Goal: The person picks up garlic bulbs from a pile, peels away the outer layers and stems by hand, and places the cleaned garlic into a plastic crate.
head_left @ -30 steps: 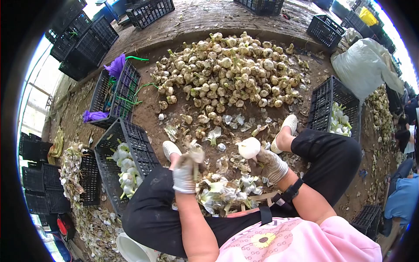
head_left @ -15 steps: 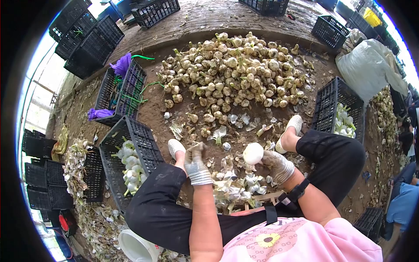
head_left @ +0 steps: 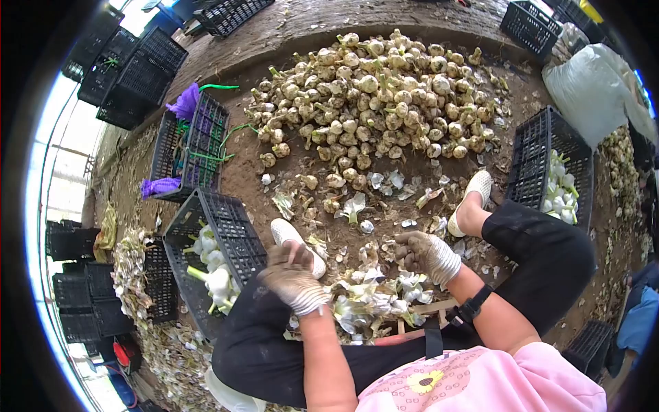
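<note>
My left hand [head_left: 294,280], in a dirty striped work glove, is over my left knee beside the left black crate [head_left: 237,230]. Its fingers are smeared by motion but look loosely apart, with nothing seen in them. In that crate a clean white garlic bulb [head_left: 220,284] with a green stem lies near the rim, among other peeled bulbs. My right hand [head_left: 429,257], gloved too, is closed, fingers curled in, above the peelings in front of me; whatever it may hold is hidden. Garlic skins [head_left: 374,299] lie between my legs.
A large heap of unpeeled garlic [head_left: 384,96] lies ahead on the soil. At right stands another black crate [head_left: 532,154] with peeled bulbs, near a white sack [head_left: 594,93]. A crate with purple net bags [head_left: 184,103] is at left. A co-worker's blue sleeve [head_left: 638,319] shows at far right.
The white bulb has left my right hand; a similar one now shows at the left crate's near side. My left hand has moved left toward that crate. The view has shifted slightly.
</note>
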Demonstrator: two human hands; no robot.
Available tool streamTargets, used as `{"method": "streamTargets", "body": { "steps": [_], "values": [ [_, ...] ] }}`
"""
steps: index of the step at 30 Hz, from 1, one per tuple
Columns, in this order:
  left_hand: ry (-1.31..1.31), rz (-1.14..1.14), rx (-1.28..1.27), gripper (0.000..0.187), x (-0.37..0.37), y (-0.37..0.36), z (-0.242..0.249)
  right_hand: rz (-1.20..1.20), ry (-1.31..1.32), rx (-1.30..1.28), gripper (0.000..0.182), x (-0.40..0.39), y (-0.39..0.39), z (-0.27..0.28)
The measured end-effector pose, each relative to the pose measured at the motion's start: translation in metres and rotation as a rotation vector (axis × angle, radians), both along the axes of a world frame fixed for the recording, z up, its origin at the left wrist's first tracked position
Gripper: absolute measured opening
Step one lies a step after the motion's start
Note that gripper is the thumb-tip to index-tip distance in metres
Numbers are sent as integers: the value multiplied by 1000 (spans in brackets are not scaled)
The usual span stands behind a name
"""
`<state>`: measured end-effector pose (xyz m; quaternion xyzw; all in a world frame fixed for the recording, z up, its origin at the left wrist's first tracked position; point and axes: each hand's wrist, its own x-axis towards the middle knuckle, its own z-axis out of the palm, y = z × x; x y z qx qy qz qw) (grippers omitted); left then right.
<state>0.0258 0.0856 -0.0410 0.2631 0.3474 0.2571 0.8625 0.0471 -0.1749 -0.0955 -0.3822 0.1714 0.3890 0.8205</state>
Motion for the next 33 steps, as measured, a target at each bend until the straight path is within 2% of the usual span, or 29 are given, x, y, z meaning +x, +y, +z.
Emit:
{"method": "streamTargets", "body": {
  "steps": [1,3,5,6,7,9,11,12,13,14,15,16,17,19,21,23,25,27,28,29,31,33],
  "values": [
    [403,-115,39,36,16,13,-35,19,-44,-45,38,0,0,3],
    [443,-280,450,31,40,-1,-62,42,-41,-81,38,-1,-3,-5],
    [439,-443,514,30,81,15,-113,-3,-85,-78,36,0,-4,-3],
    [492,-456,533,34,107,14,-130,14,-103,-139,36,4,-5,-3],
    [642,-553,971,42,131,35,-188,31,-117,-204,35,8,-7,-2],
    [616,-629,1362,52,175,38,-229,30,-86,-261,34,13,-10,-8],
    [887,-900,1094,61,214,19,-223,37,-59,-300,34,20,-15,-9],
    [917,-1001,1100,62,225,2,-206,25,-14,-298,33,23,-17,-14],
    [753,-1064,632,59,236,8,-254,19,44,-301,32,25,-20,-15],
    [970,-1132,967,56,237,4,-266,3,67,-322,31,26,-22,-19],
    [1178,-1168,1316,53,237,-4,-259,-9,86,-340,31,26,-24,-22],
    [995,-1115,1267,59,238,-6,-246,-5,76,-358,31,26,-25,-21],
    [895,-1029,861,54,224,-11,-229,-4,62,-369,31,28,-25,-19],
    [771,-962,1387,48,195,6,-247,-5,-66,-433,33,34,-25,-15],
    [518,-849,1400,47,155,-10,-206,-2,-266,-549,35,33,-26,-11],
    [409,-875,1498,52,112,-47,-134,-18,-101,-522,41,35,-23,1],
    [299,-966,1623,56,71,-83,-74,-124,-61,-404,42,26,-17,-4],
    [210,-1098,1648,61,39,-103,-39,-155,-340,-502,37,20,-8,-3],
    [95,-1076,1769,64,28,-111,-29,-77,-175,-430,28,19,-6,13],
    [117,-1107,1808,68,17,-114,-14,-131,-179,-322,21,12,-2,3],
    [43,-971,1703,68,4,-112,-5,-68,-170,-320,19,9,-6,16],
    [12,-981,1662,71,-4,-106,-3,-89,-226,-265,20,4,-5,26]
  ]
}}
